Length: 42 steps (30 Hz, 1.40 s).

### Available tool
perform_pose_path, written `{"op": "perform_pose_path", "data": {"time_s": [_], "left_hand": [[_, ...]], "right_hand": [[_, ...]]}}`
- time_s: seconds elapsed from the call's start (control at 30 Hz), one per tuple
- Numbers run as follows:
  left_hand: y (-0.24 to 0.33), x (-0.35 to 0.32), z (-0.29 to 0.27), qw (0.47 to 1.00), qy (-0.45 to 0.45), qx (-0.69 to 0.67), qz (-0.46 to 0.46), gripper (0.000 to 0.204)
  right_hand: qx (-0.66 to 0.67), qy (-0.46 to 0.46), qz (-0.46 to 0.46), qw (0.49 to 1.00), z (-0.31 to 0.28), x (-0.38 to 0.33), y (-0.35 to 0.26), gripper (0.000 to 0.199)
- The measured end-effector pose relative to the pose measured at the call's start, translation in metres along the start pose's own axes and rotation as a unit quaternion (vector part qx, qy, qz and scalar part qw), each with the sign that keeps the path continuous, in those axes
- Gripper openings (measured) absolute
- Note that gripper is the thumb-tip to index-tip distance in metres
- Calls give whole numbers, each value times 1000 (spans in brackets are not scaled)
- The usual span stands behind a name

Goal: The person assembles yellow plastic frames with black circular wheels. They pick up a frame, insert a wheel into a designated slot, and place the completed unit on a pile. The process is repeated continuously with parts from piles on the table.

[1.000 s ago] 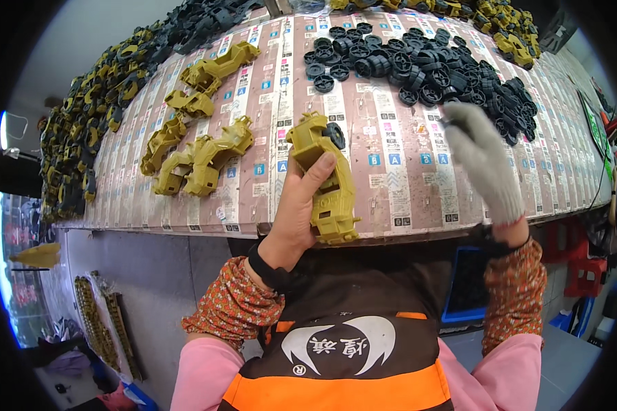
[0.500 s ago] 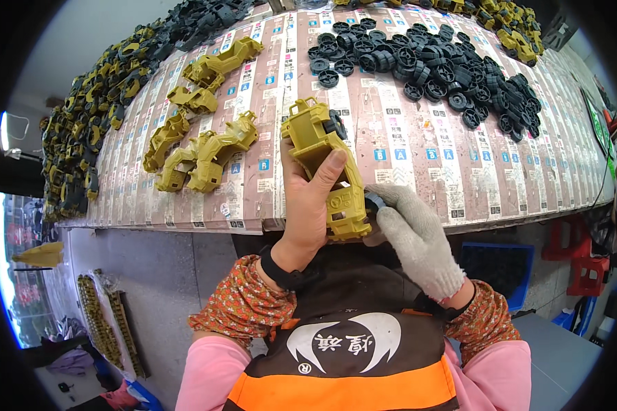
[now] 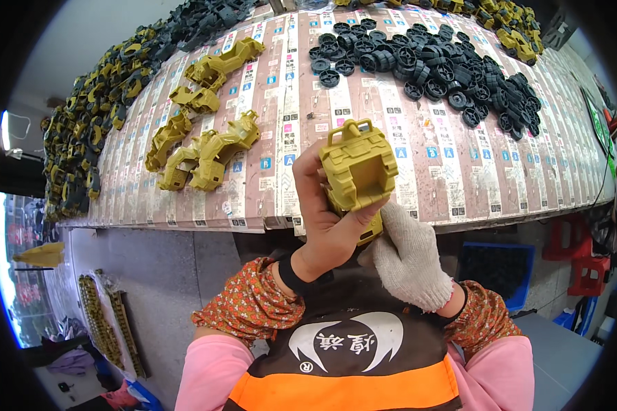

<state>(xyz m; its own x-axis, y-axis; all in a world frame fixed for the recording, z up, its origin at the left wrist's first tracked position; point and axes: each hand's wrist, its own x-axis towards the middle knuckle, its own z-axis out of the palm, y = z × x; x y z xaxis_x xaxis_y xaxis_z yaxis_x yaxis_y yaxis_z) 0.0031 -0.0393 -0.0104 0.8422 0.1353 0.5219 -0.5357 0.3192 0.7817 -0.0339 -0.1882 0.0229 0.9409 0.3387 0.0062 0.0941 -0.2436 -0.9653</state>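
Note:
Held up at the table's near edge is a yellow plastic toy car body (image 3: 358, 164), tilted so that one end with a square recess faces up. My bare left hand (image 3: 322, 222) is wrapped round its left side, thumb across the lower part. Under and to the right of the body is my right hand (image 3: 413, 259) in a pale knitted glove, its fingers bent against the body's lower end. The body hides those fingertips, and no wheel shows there. Several yellow car bodies (image 3: 212, 154) lie on the table to the left of my hands.
A heap of black toy wheels (image 3: 428, 65) spreads over the table's (image 3: 281, 130) far right. Yellow-and-black car parts (image 3: 92, 109) are piled along the left edge, with more cars (image 3: 517, 41) at the far right. Below the right side stand a blue crate (image 3: 521, 294) and red stools (image 3: 583, 257).
The car body has been turned in my left hand, its recessed end now facing up. My right hand has shifted slightly down and left, and the black wheel it held is out of sight.

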Motion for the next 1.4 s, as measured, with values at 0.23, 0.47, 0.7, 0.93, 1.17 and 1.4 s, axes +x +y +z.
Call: {"op": "perform_pose_path", "data": {"time_s": [0.23,0.47,0.7,0.93,1.17,1.4], "left_hand": [[12,37,-27,939,-132,100,-303,78],[41,57,-35,845,-280,100,-445,83],[27,50,-56,872,-144,-239,-403,87],[-2,50,-30,923,46,-157,-349,53],[9,48,-32,913,42,-121,-387,50],[8,38,-33,900,29,-131,-415,51]], "right_hand": [[-131,134,-62,980,-46,36,-11,30],[13,-40,26,999,-73,53,-13,43],[194,103,134,966,-82,34,17,26],[-102,-5,-18,995,-84,40,6,26],[-555,222,22,802,-196,116,74,27],[-531,196,73,821,-194,129,85,36]]}}
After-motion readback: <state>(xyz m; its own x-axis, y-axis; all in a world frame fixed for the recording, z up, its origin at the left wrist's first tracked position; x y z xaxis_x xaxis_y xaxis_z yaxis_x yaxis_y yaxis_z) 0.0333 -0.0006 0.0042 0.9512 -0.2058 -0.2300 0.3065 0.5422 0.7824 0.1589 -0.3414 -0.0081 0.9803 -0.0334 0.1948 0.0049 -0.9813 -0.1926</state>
